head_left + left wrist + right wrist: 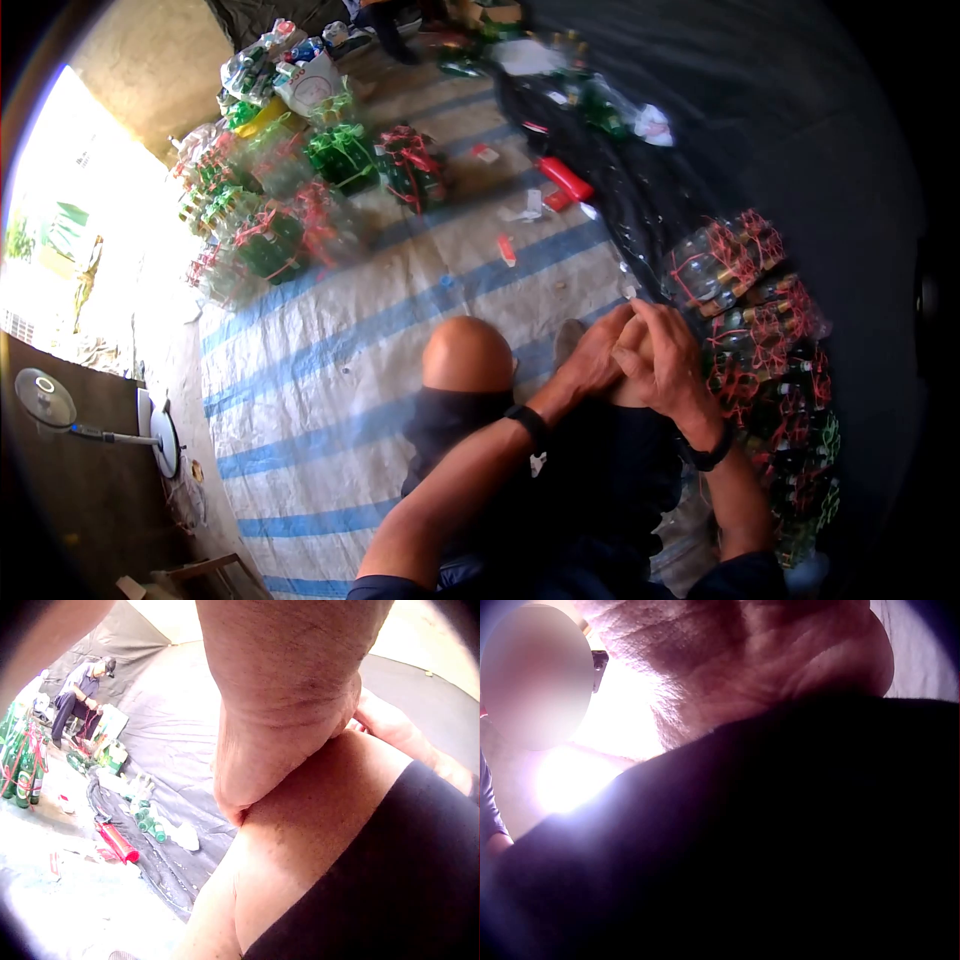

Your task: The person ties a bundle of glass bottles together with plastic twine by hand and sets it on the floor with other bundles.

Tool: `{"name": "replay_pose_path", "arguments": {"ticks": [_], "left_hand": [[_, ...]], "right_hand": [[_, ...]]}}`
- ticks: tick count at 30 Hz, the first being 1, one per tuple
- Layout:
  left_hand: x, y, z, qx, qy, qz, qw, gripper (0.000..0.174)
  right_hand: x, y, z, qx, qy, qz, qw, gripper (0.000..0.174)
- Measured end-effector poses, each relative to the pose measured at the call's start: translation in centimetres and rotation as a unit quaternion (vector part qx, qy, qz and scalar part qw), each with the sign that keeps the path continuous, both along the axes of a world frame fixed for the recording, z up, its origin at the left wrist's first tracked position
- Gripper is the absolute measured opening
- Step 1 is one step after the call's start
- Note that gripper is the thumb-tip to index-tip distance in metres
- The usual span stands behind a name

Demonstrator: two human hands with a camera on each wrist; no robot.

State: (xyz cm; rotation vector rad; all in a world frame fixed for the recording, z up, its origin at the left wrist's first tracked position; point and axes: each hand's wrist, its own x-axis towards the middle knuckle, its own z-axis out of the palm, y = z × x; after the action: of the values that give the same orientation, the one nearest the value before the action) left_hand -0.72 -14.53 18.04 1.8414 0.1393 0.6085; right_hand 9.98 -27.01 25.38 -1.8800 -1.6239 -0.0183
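My bent right knee (277,847) has both hands resting over it. In the head view the left hand (598,352) lies along the inner side of the knee, and the left wrist view shows its palm side against the skin. Over the outer side sits the right hand (672,350), thumb and fingers loosely bent, close to the left fingers. No object shows in either hand; some fingertips are hidden. Nearest to the right hand is a bundle of glass bottles (715,270) tied with red twine. Dark cloth and part of a palm (772,652) fill most of the right wrist view.
More tied bottle bundles (790,400) stand along my right, others (270,245) at far left. A red cylinder (565,180) and scraps lie on the striped tarp (330,400). A fan (45,400) stands left. Another person (79,697) sits at the back beside bottles.
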Motion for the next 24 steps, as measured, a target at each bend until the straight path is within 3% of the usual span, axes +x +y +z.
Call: {"name": "replay_pose_path", "arguments": {"ticks": [1,3,24], "left_hand": [[-0.1,0.1,0.6,0.001,0.001,0.001,1.0,0.054],[-0.2,-0.1,1.9,-0.175,0.032,-0.032,0.984,0.051],[0.2,-0.4,0.8,-0.09,-0.019,0.001,0.996,0.045]], "right_hand": [[0.0,0.1,-0.1,0.0,-0.001,-0.002,1.0,0.068],[-0.1,0.1,0.0,-0.001,-0.001,-0.002,1.0,0.068],[-0.2,0.1,0.4,-0.003,0.004,-0.001,1.0,0.066]]}}
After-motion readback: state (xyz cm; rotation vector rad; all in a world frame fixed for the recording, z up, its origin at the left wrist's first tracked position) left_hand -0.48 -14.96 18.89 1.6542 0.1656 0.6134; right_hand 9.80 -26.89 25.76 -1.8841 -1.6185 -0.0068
